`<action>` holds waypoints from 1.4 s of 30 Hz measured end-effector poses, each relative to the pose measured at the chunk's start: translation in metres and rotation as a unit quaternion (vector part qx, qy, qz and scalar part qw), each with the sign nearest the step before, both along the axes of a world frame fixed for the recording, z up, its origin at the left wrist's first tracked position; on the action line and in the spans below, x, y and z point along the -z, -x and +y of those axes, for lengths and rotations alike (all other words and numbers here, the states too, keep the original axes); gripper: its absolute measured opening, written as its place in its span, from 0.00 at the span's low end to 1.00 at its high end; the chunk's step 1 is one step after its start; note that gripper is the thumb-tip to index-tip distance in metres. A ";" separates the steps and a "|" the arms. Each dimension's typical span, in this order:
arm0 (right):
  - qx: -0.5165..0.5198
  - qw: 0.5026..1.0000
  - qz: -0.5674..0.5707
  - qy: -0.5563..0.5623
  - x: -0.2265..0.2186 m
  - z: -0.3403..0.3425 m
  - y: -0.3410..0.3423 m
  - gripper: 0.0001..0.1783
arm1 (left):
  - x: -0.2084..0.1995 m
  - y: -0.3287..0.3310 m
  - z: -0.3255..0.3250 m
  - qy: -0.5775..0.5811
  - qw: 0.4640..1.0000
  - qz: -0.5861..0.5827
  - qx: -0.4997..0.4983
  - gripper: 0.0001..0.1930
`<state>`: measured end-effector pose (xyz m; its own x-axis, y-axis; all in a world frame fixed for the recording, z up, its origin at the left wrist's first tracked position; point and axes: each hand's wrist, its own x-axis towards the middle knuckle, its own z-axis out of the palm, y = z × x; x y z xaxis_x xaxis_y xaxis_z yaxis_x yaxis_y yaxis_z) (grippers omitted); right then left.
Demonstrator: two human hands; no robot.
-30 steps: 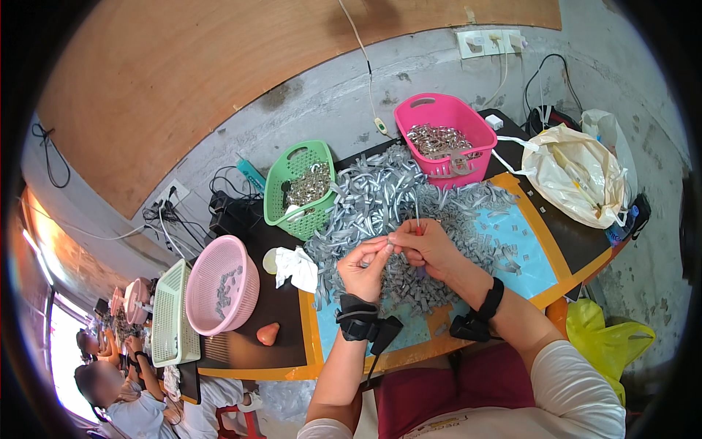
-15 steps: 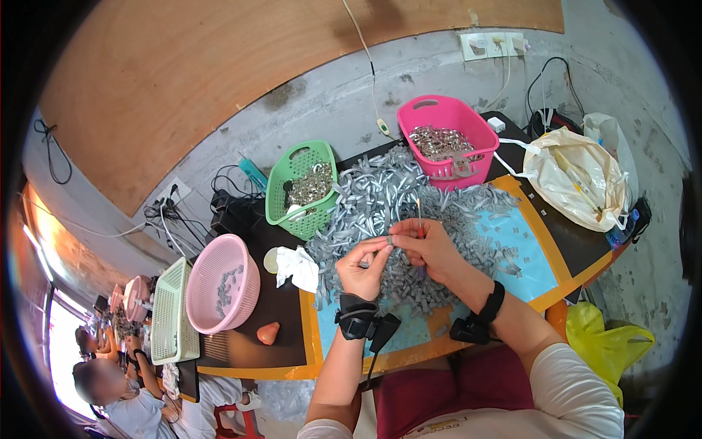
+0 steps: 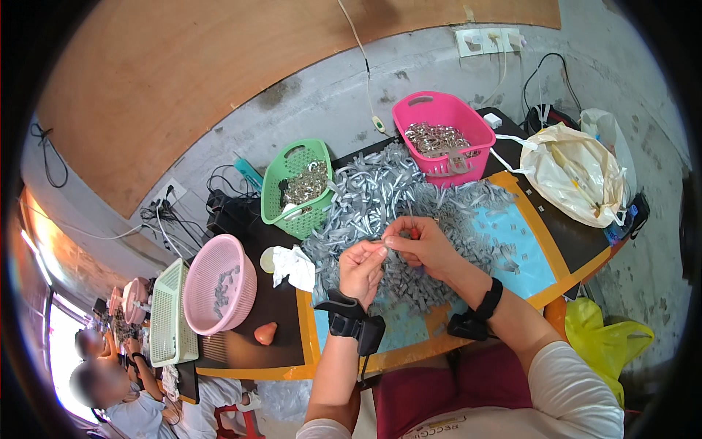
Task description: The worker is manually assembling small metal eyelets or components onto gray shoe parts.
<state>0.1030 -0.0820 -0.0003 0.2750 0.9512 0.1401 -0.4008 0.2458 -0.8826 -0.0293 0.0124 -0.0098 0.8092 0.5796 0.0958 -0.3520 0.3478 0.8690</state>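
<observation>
Over a heap of grey ribbon-like strips [image 3: 376,186], my two hands meet at the fingertips. My left hand [image 3: 360,271] is closed in a pinch on a small grey strip piece, mostly hidden by the fingers. Pinched against the same spot, my right hand [image 3: 423,246] also keeps a slim red-handled tool [image 3: 414,233] tucked in its fingers; most of that tool is covered. Short cut grey pieces [image 3: 417,289] lie thickly below and beside the hands.
Behind the heap stand a green basket [image 3: 272,197] and a pink basket [image 3: 479,132], both holding metal hardware. At left are a pale pink basket [image 3: 245,282], a white cloth [image 3: 296,269] and a red lump [image 3: 265,334]. A plastic bag [image 3: 574,175] sits right. Co-workers sit far left.
My fingertips have drawn closer around the small piece. The right hand has turned, so the tool's thin tip no longer shows. The view has shifted slightly.
</observation>
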 end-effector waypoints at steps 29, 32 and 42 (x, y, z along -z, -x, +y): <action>0.030 0.998 0.032 0.054 -0.004 0.003 0.001 0.06 | 0.005 -0.002 0.001 0.049 0.998 -0.026 -0.035 0.03; 0.020 0.993 0.091 0.075 -0.002 0.003 -0.001 0.08 | 0.001 -0.004 -0.004 0.008 0.999 -0.014 -0.047 0.04; -0.011 0.985 0.138 0.103 0.001 0.003 -0.003 0.08 | 0.007 -0.011 -0.006 -0.121 0.984 -0.013 -0.129 0.05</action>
<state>0.1064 -0.0794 -0.0015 0.2547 0.9578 -0.1334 -0.6350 0.0616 -0.7701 -0.0184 0.0064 -0.0169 0.6334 0.7233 0.2749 -0.4245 0.0278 0.9050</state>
